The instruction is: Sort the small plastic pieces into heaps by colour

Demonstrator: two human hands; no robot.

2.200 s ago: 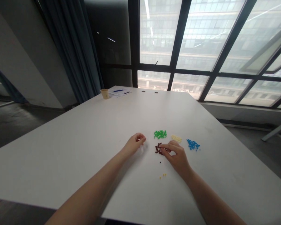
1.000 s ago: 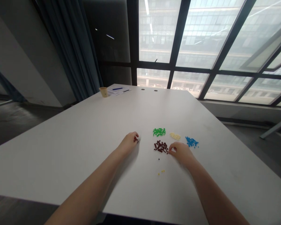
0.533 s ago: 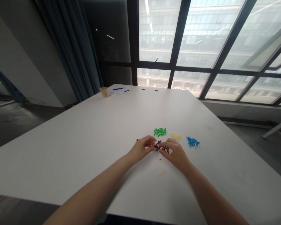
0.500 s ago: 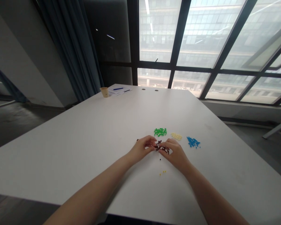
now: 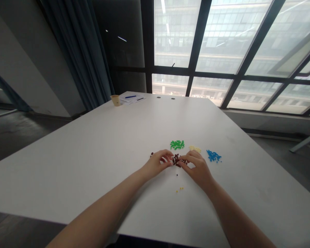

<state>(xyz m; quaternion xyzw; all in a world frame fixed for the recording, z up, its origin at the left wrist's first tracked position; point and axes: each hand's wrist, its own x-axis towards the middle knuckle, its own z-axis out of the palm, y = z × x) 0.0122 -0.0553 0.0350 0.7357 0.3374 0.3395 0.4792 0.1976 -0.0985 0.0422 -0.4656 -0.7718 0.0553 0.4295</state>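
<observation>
A small heap of dark brown beads (image 5: 176, 159) lies on the white table (image 5: 98, 151), between my two hands. My left hand (image 5: 157, 162) rests at the heap's left edge with its fingers curled in a pinch. My right hand (image 5: 197, 168) covers the heap's right side, its fingers bent and pinched over the beads. What either pinch holds is too small to make out. Just beyond lie a green pile (image 5: 177, 144), a pale yellow pile (image 5: 195, 148) and a blue pile (image 5: 213, 156).
A lone dark bead (image 5: 177, 175) and a few yellow beads (image 5: 180, 189) lie nearer me. At the far left corner stand a paper cup (image 5: 115, 100) and papers with a blue pen (image 5: 131, 97). Windows rise behind the table's far edge.
My left hand came in from the left to the brown heap and my right hand shifted onto it; over the last half second both barely moved. A few brown beads lie left of my left hand.
</observation>
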